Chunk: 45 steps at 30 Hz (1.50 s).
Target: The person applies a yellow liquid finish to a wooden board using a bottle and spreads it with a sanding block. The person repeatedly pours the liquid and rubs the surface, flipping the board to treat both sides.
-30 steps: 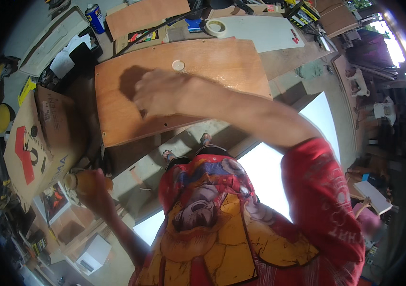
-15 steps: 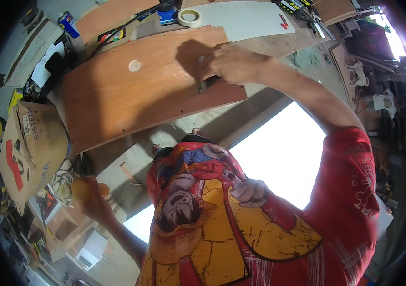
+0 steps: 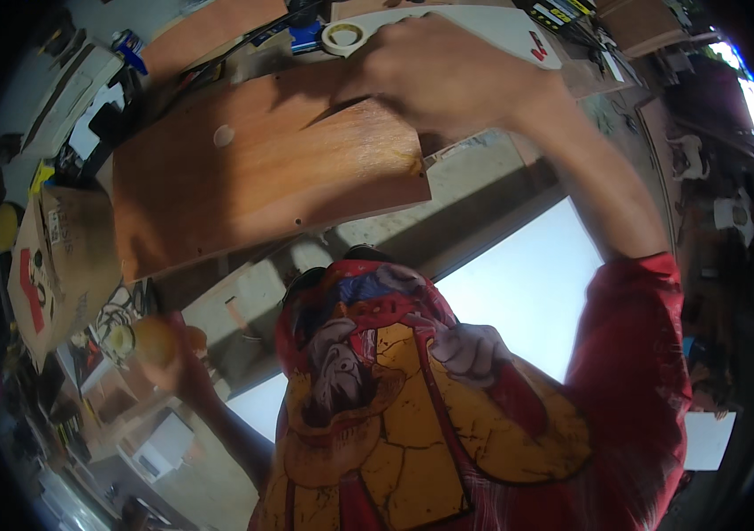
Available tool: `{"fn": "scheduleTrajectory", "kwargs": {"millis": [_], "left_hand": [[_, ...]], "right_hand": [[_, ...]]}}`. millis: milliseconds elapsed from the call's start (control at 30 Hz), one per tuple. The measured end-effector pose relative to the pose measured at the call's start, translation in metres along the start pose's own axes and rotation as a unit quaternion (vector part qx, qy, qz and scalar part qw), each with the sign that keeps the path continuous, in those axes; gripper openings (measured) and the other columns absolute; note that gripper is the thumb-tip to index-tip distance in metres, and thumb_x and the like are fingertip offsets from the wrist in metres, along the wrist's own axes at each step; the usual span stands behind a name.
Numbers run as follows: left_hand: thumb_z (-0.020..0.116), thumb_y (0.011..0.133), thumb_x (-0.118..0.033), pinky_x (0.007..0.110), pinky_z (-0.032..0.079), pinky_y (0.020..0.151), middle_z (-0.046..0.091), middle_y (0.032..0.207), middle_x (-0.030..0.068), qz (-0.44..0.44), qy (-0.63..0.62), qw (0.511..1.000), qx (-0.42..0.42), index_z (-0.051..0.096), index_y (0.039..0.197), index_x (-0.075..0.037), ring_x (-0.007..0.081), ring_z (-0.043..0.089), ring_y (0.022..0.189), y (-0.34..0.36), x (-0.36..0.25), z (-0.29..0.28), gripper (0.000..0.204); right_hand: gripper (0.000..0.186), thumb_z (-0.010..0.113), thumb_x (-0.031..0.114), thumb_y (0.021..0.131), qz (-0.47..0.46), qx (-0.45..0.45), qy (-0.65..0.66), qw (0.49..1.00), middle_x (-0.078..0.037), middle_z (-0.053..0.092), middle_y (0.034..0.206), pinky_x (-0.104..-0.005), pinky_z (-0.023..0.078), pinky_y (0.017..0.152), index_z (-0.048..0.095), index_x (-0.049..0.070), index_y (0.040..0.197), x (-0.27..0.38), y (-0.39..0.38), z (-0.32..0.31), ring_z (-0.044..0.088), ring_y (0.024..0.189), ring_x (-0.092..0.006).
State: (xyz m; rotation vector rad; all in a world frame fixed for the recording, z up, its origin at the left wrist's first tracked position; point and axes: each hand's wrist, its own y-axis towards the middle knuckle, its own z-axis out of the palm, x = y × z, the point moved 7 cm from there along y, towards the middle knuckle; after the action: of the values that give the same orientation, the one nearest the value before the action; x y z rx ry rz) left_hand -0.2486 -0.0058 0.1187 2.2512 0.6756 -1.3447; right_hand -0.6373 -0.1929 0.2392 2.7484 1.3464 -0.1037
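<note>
My right hand (image 3: 439,75) is curled over the far right part of a reddish plywood board (image 3: 226,195), fingers closed round something mostly hidden beneath them; its shadow falls on the board. The board has small holes along its edges, a pale round disc (image 3: 223,134) on its face and a glossy patch toward the right. My left hand (image 3: 173,363) is low at the left, below the board, wrapped round a rounded jar (image 3: 142,341) with amber-yellow contents. Beside it are a cardboard box (image 3: 67,257) and some patterned cloth.
A tape roll (image 3: 342,37), white panel (image 3: 501,31), tools and spray can (image 3: 127,49) crowd the bench behind the board. A bright white panel (image 3: 527,274) lies at lower right. Other people (image 3: 731,217) are at the far right among wood and clutter.
My right hand has swept from the board's left-middle to its far right edge, with a dark tool glimpsed beneath it midway. My left hand still holds the jar. The view has shifted slightly.
</note>
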Motion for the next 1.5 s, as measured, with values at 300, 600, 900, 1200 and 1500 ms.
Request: {"fn": "scheduleTrajectory", "kwargs": {"millis": [300, 600, 900, 1200, 1500], "left_hand": [[0.080, 0.086, -0.007, 0.028, 0.053, 0.073, 0.066, 0.093, 0.0056, -0.009, -0.079, 0.996, -0.035, 0.062, 0.105, -0.002, 0.0141, 0.064, 0.082, -0.040, 0.006, -0.008, 0.026], [0.080, 0.087, -0.013, 0.028, 0.053, 0.077, 0.067, 0.097, 0.0043, -0.014, -0.038, 0.999, -0.032, 0.066, 0.107, -0.003, 0.0138, 0.064, 0.085, -0.022, 0.043, -0.014, 0.026], [0.081, 0.085, -0.016, 0.032, 0.054, 0.077, 0.068, 0.101, 0.0072, -0.023, -0.009, 1.000, -0.005, 0.065, 0.114, -0.001, 0.0162, 0.064, 0.089, 0.048, 0.084, -0.065, 0.037], [0.083, 0.082, -0.016, 0.036, 0.055, 0.083, 0.067, 0.110, 0.0104, -0.021, 0.048, 0.999, 0.010, 0.063, 0.116, 0.001, 0.0199, 0.065, 0.097, 0.112, 0.134, -0.115, 0.043], [0.083, 0.081, -0.020, 0.035, 0.054, 0.082, 0.070, 0.100, 0.0059, -0.020, 0.095, 0.994, 0.058, 0.067, 0.106, -0.002, 0.0194, 0.066, 0.092, 0.143, 0.122, -0.123, 0.034]], "right_hand": [[0.012, 0.067, 0.006, 0.077, 0.019, 0.115, 0.070, 0.991, -0.016, 0.071, 0.080, -0.0422, 0.057, 0.073, 0.075, 0.004, 0.086, 0.044, 0.004, 0.050, 0.071, 0.082, -0.0340], [0.020, 0.066, 0.011, 0.084, 0.150, 0.208, -0.027, 0.966, -0.018, 0.069, 0.088, -0.0427, 0.055, 0.084, 0.069, -0.002, 0.099, 0.033, -0.048, 0.085, 0.068, 0.091, -0.0324], [0.020, 0.064, 0.012, 0.081, 0.394, 0.182, 0.045, 0.900, -0.026, 0.070, 0.080, -0.0461, 0.058, 0.077, 0.071, -0.006, 0.079, 0.064, -0.021, 0.081, 0.072, 0.080, -0.0395], [0.019, 0.065, 0.020, 0.082, 0.298, 0.134, 0.067, 0.943, -0.017, 0.071, 0.074, -0.0428, 0.058, 0.068, 0.075, 0.006, 0.075, 0.140, 0.123, 0.092, 0.072, 0.072, -0.0340], [0.015, 0.064, 0.014, 0.078, 0.180, 0.041, 0.166, 0.969, -0.015, 0.075, 0.087, -0.0427, 0.056, 0.077, 0.076, 0.007, 0.082, 0.266, 0.282, 0.068, 0.073, 0.087, -0.0311]]}}
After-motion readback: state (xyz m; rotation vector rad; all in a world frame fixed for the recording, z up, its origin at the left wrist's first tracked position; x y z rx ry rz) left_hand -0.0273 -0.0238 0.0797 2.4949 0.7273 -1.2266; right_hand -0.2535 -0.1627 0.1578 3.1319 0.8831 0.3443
